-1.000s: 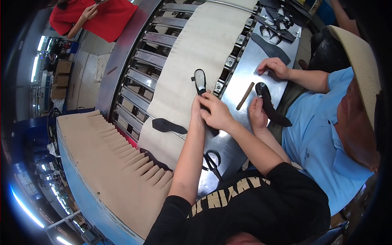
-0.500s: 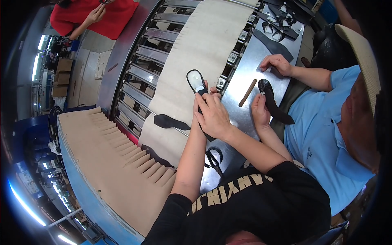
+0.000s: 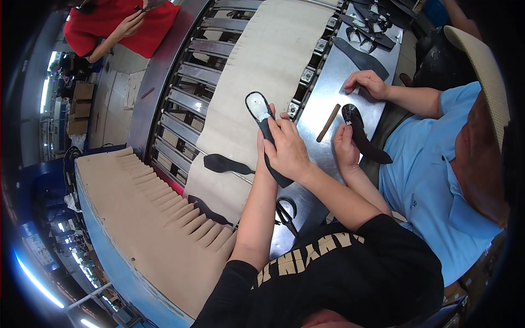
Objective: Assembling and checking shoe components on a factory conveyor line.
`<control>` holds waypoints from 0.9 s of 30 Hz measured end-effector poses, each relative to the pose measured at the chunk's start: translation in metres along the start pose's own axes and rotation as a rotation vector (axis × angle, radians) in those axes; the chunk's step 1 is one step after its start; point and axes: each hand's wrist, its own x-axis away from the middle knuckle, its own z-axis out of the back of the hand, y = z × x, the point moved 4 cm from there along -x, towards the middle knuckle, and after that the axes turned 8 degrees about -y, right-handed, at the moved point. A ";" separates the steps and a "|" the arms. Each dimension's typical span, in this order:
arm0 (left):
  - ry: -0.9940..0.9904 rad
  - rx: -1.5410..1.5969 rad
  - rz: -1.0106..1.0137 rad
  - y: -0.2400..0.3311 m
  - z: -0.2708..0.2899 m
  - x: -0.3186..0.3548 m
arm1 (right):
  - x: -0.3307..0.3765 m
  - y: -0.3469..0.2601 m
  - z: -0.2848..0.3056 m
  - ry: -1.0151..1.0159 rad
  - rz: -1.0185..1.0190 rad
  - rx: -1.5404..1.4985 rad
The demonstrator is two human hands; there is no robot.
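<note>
Belt (image 3: pixel 268 49), far half: passable.
Belt, left edge: black sole (image 3: pixel 221 163) obstructs.
Bench (image 3: pixel 328 82), near end: scissors (image 3: pixel 286 218), probably blocking.

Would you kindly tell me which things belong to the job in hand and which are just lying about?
In the job, it seems:
Black shoe piece, white at one end, between left hand and right hand
Sole-shaped dark piece on the pale belt

Lying about, unused now:
Black scissors on the metal table
Brown stick, also there

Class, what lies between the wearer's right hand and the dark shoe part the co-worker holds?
In the head view, a brown stick on the metal table lies between the right hand and co-worker's shoe part.
</note>
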 end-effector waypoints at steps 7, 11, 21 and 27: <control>0.083 -0.096 -0.059 0.007 0.002 -0.019 | -0.009 0.005 -0.008 -0.099 -0.134 0.177; 0.122 -0.138 -0.084 0.005 0.004 -0.017 | -0.013 0.006 -0.008 -0.113 -0.123 0.308; 0.246 -0.261 -0.189 0.013 0.006 -0.016 | -0.014 0.006 -0.003 -0.105 -0.117 0.305; 0.324 -0.336 -0.256 0.018 0.008 -0.021 | -0.016 0.011 0.000 -0.156 -0.150 0.271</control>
